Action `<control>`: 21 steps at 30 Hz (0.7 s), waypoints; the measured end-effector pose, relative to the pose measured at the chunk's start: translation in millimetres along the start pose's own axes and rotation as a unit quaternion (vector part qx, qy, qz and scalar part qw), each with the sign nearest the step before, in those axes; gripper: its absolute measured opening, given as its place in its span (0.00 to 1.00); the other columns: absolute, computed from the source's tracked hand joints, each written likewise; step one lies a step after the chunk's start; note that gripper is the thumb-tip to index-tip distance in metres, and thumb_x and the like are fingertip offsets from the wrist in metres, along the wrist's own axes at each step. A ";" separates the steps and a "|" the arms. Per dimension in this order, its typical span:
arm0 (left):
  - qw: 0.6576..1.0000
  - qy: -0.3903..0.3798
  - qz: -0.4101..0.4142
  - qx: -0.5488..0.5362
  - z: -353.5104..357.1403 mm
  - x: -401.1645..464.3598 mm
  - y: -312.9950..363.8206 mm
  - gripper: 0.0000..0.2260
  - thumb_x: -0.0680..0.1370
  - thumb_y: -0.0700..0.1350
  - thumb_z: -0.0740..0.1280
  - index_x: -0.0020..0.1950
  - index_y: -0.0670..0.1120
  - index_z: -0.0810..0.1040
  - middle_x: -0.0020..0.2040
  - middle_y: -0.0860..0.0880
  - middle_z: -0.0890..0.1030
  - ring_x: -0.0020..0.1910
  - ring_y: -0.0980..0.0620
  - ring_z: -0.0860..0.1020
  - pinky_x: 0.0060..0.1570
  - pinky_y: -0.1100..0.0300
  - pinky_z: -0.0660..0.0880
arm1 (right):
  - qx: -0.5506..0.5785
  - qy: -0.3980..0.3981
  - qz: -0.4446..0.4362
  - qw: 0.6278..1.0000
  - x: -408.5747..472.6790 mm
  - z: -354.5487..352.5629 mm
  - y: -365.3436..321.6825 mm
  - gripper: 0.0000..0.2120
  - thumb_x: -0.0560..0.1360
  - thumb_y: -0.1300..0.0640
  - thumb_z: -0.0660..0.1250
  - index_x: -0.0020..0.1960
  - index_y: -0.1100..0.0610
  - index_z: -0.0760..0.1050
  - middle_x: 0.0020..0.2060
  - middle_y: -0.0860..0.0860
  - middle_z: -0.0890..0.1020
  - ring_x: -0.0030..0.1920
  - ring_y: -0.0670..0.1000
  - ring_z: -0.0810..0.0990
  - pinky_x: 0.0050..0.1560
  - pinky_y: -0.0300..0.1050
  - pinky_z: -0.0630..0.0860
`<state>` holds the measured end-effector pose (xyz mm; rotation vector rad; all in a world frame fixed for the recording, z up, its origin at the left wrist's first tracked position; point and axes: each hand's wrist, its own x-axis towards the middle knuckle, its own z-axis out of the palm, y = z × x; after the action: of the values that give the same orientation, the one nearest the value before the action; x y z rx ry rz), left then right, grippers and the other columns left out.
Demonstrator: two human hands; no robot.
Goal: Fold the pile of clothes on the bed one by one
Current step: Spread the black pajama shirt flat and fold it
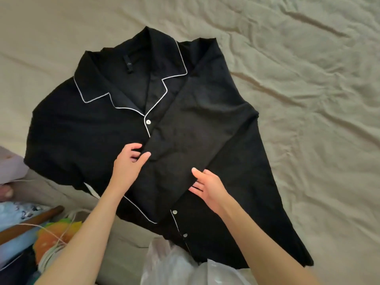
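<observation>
left hand (128,161) is pinching the black shirt's (82,136) folded sleeve (185,145), right hand (207,190) is lying flat and loose on it, so it's risking sliding open.

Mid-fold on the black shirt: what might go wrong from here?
1. The folded-over sleeve lies loose on the black shirt; letting go with the left hand or right hand may let it slide.
2. The hem overlaps the plastic bag and could snag.
3. The wrinkled bedsheet may skew creases.
</observation>
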<state>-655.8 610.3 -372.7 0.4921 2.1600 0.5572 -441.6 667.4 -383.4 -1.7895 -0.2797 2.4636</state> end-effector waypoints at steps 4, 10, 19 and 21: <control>0.997 -0.033 -0.026 0.069 -12.5 -32.3 -47.0 0.09 0.74 0.51 0.70 0.46 0.47 0.75 0.42 0.54 0.78 0.45 0.52 0.75 0.45 0.60 0.69 | -0.094 -0.007 0.017 0.995 -13.2 13.2 31.8 0.08 0.78 0.59 0.66 0.56 0.60 0.75 0.52 0.54 0.83 0.50 0.52 0.83 0.49 0.44 0.79; 0.999 0.034 -0.031 -0.001 -19.9 -52.6 -87.1 0.11 0.76 0.49 0.69 0.50 0.42 0.76 0.45 0.50 0.76 0.47 0.50 0.73 0.49 0.58 0.68 | -0.209 0.035 -0.001 0.977 -25.4 28.4 55.0 0.04 0.78 0.55 0.65 0.47 0.56 0.74 0.46 0.55 0.83 0.45 0.52 0.82 0.47 0.45 0.80; 0.994 0.057 -0.050 -0.076 -62.6 -54.2 -132.1 0.14 0.80 0.41 0.61 0.65 0.41 0.70 0.61 0.42 0.74 0.54 0.48 0.75 0.51 0.60 0.68 | -0.636 0.269 -0.303 0.657 -43.0 51.6 61.2 0.15 0.77 0.48 0.64 0.59 0.56 0.72 0.50 0.50 0.78 0.54 0.52 0.76 0.51 0.46 0.70; 0.985 0.134 -0.043 -0.098 -87.2 -42.8 -141.8 0.12 0.81 0.41 0.59 0.64 0.41 0.70 0.62 0.42 0.74 0.57 0.49 0.74 0.51 0.62 0.68 | -0.697 0.227 -0.356 0.580 -37.1 76.3 64.8 0.19 0.78 0.48 0.63 0.65 0.55 0.71 0.60 0.50 0.76 0.63 0.52 0.71 0.61 0.49 0.67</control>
<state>-722.7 451.9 -374.6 0.2236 2.3349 0.8164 -499.9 589.9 -338.6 -1.7140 -2.6835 0.8429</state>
